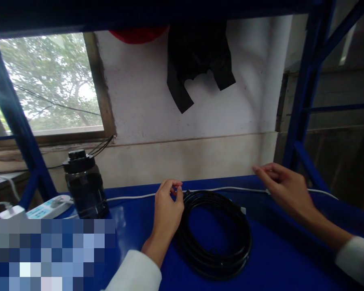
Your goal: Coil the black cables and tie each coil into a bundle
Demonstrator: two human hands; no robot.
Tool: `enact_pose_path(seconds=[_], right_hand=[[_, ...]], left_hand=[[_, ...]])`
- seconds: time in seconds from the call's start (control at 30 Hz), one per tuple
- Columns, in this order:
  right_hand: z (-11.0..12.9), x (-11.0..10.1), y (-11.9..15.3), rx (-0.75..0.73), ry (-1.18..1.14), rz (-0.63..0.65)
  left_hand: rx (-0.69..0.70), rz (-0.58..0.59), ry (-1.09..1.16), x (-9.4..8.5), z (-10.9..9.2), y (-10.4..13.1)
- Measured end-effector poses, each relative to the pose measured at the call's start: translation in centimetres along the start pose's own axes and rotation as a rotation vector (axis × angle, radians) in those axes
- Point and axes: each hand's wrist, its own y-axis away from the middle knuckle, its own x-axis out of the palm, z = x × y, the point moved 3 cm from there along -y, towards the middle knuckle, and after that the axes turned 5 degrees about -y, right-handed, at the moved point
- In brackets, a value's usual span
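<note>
A coil of black cable lies on the blue tabletop in front of me. Beside its left upper edge is my left hand, fingers curled and thumb brought close to the forefinger; whether anything sits between them I cannot make out. My right hand is raised to the right of the coil, apart from it, with its fingertips pinched together. Anything in that pinch is too small or blurred to see. A small pale tag shows at the coil's right side.
A dark water bottle stands at the left beside a white power strip. A white cord runs along the table's back edge. Blue frame posts rise at both sides. A black bag hangs against the wall.
</note>
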Motion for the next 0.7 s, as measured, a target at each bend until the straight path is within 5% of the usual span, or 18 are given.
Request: enact_pose_path(seconds=[0.2, 0.47, 0.63, 0.7], right_hand=[[0.9, 4.6, 0.7, -0.017, -0.082, 0.094], [-1.5, 3.8, 1.5, 0.026, -0.085, 0.182], [-1.4, 4.1, 1.4, 0.035, -0.081, 0.193], [-1.3, 4.2, 1.4, 0.044, -0.075, 0.201]], left_hand=[[0.008, -0.020, -0.008, -0.5, -0.5, 0.0], [0.170, -0.013, 0.023, -1.6, -4.6, 0.0], [0.177, 0.058, 0.072, -2.5, -7.8, 3.9], [0.045, 0.006, 0.015, -2.4, -7.4, 6.0]])
